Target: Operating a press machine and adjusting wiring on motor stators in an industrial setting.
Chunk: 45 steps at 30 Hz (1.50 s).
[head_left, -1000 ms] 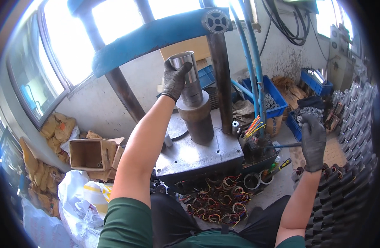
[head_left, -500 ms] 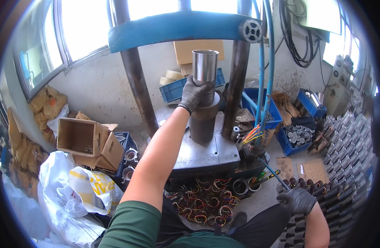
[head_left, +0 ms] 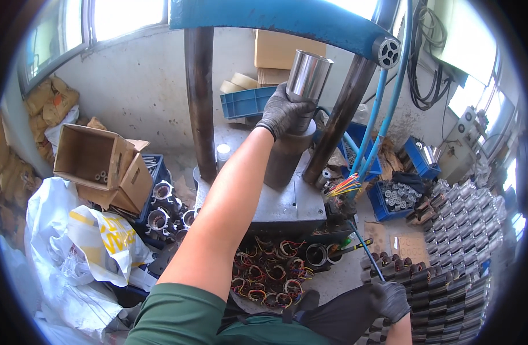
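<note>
Holding a shiny metal tube (head_left: 311, 75) in the gloved left hand (head_left: 288, 110), with fingers wrapped around its lower part. Leaning slightly to the right at the top, above a thick round block (head_left: 287, 158) on the metal table (head_left: 301, 206). Hidden behind the glove: the tube's lower end; cannot make out the join with the block, or any gap there. Gripping the near end of a thin blue lever (head_left: 365, 248) with the gloved right hand (head_left: 393, 300), low by the right thigh, with most fingertips out of sight. Cut off at the upper edge: a blue crossbeam (head_left: 275, 20). Masked by the left forearm: part of the table. Below it, in shadow, wire coils (head_left: 275, 273), too tangled to count. Deep inside a cardboard box (head_left: 129, 172), small rings, barely readable.
</note>
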### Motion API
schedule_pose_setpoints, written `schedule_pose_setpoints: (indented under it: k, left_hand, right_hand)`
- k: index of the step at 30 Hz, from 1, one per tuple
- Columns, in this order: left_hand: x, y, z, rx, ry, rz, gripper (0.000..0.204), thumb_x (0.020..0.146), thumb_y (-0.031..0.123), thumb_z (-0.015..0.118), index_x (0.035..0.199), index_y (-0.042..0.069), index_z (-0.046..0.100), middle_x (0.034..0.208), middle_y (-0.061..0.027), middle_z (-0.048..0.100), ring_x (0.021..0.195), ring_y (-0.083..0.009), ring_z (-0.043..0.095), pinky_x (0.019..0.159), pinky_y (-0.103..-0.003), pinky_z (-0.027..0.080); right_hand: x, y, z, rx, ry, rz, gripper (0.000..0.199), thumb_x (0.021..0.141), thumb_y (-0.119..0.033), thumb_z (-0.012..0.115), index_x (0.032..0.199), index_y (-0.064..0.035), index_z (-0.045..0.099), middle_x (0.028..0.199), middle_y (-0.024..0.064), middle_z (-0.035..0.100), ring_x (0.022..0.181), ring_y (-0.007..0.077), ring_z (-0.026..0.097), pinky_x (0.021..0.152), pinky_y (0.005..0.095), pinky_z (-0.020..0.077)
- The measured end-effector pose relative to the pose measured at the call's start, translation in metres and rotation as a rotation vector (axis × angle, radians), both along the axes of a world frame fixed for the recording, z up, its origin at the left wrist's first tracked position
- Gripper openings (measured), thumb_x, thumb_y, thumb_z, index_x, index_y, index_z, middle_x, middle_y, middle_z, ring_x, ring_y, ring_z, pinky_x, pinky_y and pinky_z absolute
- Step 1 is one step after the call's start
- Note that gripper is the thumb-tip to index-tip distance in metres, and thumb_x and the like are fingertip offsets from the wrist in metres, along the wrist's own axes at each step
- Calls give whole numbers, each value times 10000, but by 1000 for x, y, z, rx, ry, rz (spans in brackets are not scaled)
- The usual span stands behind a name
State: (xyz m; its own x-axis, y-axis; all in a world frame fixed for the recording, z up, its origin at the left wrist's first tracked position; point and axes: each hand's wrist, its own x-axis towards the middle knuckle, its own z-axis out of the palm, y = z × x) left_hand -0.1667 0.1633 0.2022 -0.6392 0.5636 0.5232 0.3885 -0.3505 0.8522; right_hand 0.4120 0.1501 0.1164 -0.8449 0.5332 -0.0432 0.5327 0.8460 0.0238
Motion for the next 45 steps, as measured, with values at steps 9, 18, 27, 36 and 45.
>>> schedule_pose_setpoints:
  k: [9, 18, 27, 36, 45]
  left_hand:
    - [-2, 4, -6, 93, -66, -122, 1124, 601, 451, 1023, 1479, 5, 479, 1345, -153, 652, 1258, -248, 612, 1121, -367, 460]
    - [4, 3, -3, 148, -51, -59, 1099, 609, 333, 995, 1509, 33, 440, 1299, -155, 678, 1193, -259, 650, 1090, -351, 486]
    - [7, -3, -1, 113, -47, -6, 1062, 588, 373, 987, 1462, 30, 490, 1274, -163, 689, 1177, -268, 663, 1073, -349, 499]
    - [12, -12, 4, 39, 5, 1, 1155, 624, 429, 999, 1524, 12, 407, 1291, -186, 682, 1222, -270, 650, 1107, -351, 479]
    - [14, -15, 4, 8, 7, 1, 1150, 634, 442, 970, 1527, 0, 397, 1284, -202, 686, 1218, -285, 656, 1107, -357, 482]
  right_hand:
    - [4, 6, -7, -42, 102, -15, 111, 790, -211, 730, 834, -110, 739, 781, 147, 710, 766, 376, 707, 692, 496, 566]
    - [1, 7, -2, -54, 163, -37, 121, 789, -199, 744, 826, -84, 738, 764, 171, 696, 731, 389, 696, 676, 485, 567]
    - [-2, 4, 0, -90, 205, -115, 125, 801, -183, 745, 808, -62, 716, 763, 183, 690, 728, 398, 692, 667, 482, 561]
    - [-3, 5, 5, -107, 179, -96, 104, 795, -157, 732, 834, -60, 722, 789, 183, 701, 745, 400, 697, 683, 479, 562]
    - [-5, 8, 7, -143, 205, -70, 168, 783, -93, 715, 942, -58, 759, 849, 189, 721, 797, 391, 710, 728, 471, 574]
